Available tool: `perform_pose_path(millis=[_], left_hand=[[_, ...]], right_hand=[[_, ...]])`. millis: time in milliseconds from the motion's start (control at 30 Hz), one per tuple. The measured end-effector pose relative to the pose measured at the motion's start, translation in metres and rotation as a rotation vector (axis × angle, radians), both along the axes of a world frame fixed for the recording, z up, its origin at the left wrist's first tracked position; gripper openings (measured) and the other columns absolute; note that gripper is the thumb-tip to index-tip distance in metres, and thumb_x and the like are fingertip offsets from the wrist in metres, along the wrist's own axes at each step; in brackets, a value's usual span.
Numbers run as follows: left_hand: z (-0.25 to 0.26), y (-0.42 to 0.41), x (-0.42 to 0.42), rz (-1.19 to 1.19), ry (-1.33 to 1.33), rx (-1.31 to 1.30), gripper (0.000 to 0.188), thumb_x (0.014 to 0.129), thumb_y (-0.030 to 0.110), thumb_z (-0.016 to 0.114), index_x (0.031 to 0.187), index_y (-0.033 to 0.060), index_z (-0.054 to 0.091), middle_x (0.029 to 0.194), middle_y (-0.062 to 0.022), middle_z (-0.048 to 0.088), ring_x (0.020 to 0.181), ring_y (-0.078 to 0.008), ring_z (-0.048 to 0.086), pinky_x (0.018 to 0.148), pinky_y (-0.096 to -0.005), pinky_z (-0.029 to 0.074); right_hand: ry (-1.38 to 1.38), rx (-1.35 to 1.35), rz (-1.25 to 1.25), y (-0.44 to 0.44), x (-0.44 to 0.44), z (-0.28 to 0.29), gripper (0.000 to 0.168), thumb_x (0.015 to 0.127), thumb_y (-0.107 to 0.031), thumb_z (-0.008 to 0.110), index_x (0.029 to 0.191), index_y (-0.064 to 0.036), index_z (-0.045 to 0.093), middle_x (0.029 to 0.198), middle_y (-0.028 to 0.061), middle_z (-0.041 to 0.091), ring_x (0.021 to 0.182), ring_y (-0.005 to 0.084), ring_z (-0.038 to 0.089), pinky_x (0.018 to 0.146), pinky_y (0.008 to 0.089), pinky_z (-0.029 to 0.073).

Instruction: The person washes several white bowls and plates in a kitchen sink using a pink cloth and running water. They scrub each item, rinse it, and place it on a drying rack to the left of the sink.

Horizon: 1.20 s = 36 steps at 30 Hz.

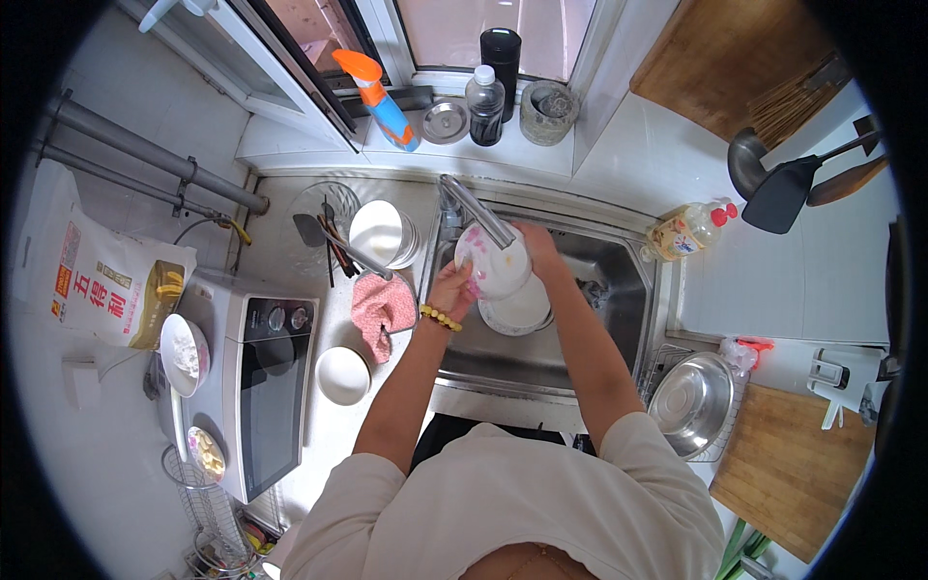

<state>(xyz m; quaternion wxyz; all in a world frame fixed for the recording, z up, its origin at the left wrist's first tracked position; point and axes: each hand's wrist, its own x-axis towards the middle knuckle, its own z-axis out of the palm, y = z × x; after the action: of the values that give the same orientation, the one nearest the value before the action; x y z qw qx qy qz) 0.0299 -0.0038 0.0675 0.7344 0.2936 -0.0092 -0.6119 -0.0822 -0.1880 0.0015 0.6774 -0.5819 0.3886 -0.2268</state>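
My left hand (451,291) grips the left edge of a white plate with pink flowers (504,270); a yellow bead bracelet circles that wrist. On the plate's far right edge is my right hand (538,246), its fingers partly hidden behind the rim. The plate is held tilted beneath the metal faucet (478,210), above the stainless steel sink (500,362). Under it, more white dishes (516,313) sit in the basin, partly covered by the held plate. Whether water is running I cannot tell.
Left of the sink are stacked white bowls (380,232), a pink cloth (383,308), a single white bowl (343,375) and a microwave oven (272,391). To the right stand a dish soap bottle (681,235), a steel basin (692,402) and a wooden cutting board (794,460).
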Motion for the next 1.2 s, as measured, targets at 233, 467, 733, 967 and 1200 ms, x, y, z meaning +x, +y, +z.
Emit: perform_pose_path(millis=[233, 467, 733, 967, 1200], left_hand=[[-0.019, 0.013, 0.001, 0.02, 0.086, -0.077, 0.025, 0.087, 0.017, 0.055, 0.111, 0.0065, 0.054, 0.108, -0.0065, 0.061, 0.103, -0.02, 0.057, 0.091, -0.0383, 0.045], [-0.009, -0.003, -0.001, -0.117, 0.098, 0.081, 0.04, 0.089, 0.04, 0.048, 0.106, 0.0047, 0.057, 0.105, -0.0083, 0.062, 0.098, -0.021, 0.059, 0.087, -0.0364, 0.046], [-0.091, -0.068, 0.048, -0.323, -0.182, 0.728, 0.062, 0.077, 0.059, 0.053, 0.095, -0.0001, 0.062, 0.09, -0.0131, 0.065, 0.073, -0.024, 0.063, 0.066, -0.0353, 0.051], [-0.109, -0.086, 0.07, -0.474, -1.082, 0.824, 0.052, 0.079, 0.044, 0.05, 0.1, -0.0031, 0.062, 0.096, -0.0181, 0.064, 0.085, -0.0291, 0.061, 0.074, -0.0358, 0.046], [-0.055, -0.086, 0.054, -0.541, -1.197, 0.825, 0.049, 0.079, 0.036, 0.042, 0.095, -0.0066, 0.06, 0.095, -0.0274, 0.061, 0.092, -0.0373, 0.059, 0.078, -0.0406, 0.043]], right_hand=[[0.058, 0.059, -0.266, 0.055, 0.007, 0.076, 0.037, 0.086, -0.03, 0.051, 0.099, 0.003, 0.061, 0.092, 0.013, 0.063, 0.084, 0.0222, 0.058, 0.077, 0.0311, 0.044], [-0.148, 0.716, -0.494, 0.045, -0.033, 0.048, 0.031, 0.083, -0.027, 0.059, 0.097, 0.001, 0.06, 0.089, 0.0093, 0.063, 0.075, 0.0199, 0.061, 0.068, 0.0344, 0.05], [-0.009, 0.616, -0.445, 0.041, -0.031, 0.063, 0.029, 0.078, -0.024, 0.065, 0.087, 0.004, 0.063, 0.08, 0.0101, 0.062, 0.066, 0.0199, 0.059, 0.059, 0.0353, 0.048], [-0.006, 0.586, -0.417, 0.042, -0.021, 0.084, 0.03, 0.078, -0.023, 0.063, 0.09, 0.004, 0.062, 0.08, 0.0106, 0.062, 0.067, 0.0206, 0.06, 0.061, 0.0342, 0.05], [-0.026, 0.62, -0.396, 0.038, -0.024, 0.08, 0.029, 0.079, -0.023, 0.063, 0.09, 0.005, 0.062, 0.08, 0.011, 0.062, 0.067, 0.0212, 0.06, 0.061, 0.0347, 0.05]])
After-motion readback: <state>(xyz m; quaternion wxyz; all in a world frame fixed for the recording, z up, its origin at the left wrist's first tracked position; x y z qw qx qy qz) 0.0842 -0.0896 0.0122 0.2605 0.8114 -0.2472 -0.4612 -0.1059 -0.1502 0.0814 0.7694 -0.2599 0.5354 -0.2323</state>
